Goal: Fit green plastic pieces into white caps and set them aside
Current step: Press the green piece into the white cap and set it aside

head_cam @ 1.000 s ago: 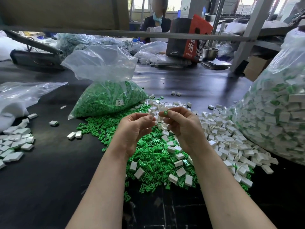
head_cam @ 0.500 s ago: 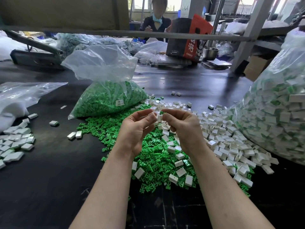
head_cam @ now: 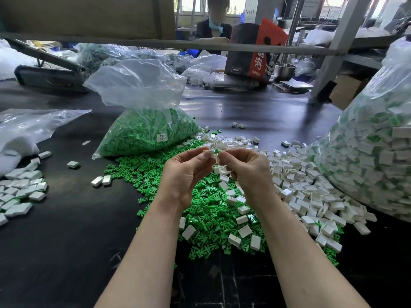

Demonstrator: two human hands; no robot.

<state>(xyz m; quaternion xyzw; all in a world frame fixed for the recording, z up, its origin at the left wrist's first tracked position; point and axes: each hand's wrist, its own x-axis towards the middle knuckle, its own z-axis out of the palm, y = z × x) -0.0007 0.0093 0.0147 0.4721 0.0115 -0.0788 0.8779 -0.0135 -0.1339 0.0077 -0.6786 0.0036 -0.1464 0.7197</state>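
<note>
Both my forearms reach in from the bottom edge over the dark worktop [head_cam: 55, 252]. My left hand [head_cam: 185, 176] pinches a white cap [head_cam: 211, 153] at the fingertips, other fingers loosely curled. My right hand [head_cam: 246, 172] pinches a green plastic piece [head_cam: 216, 151] against that cap, tips touching; whether it is seated yet I cannot tell, too small. Judged step: pressing the piece in.

Directly under the hands lies the loose green pile [head_cam: 200, 210], with stray white caps scattered on it. To the right, touching it, the spread of loose white caps [head_cam: 300, 192], many open side up, so probably unfilled. Far left, well apart, a small cluster of finished caps [head_cam: 20, 194], some showing green at the edge; looks like the set-aside spot.

Further back, the clear bag of green pieces [head_cam: 151, 132], open on top, quite full. Right edge, a big clear bag [head_cam: 373, 156] of white caps with green showing; filled ones, I guess.

Progress: a handful set aside on the left, hundreds of loose parts left. Early in the loose stock.
</note>
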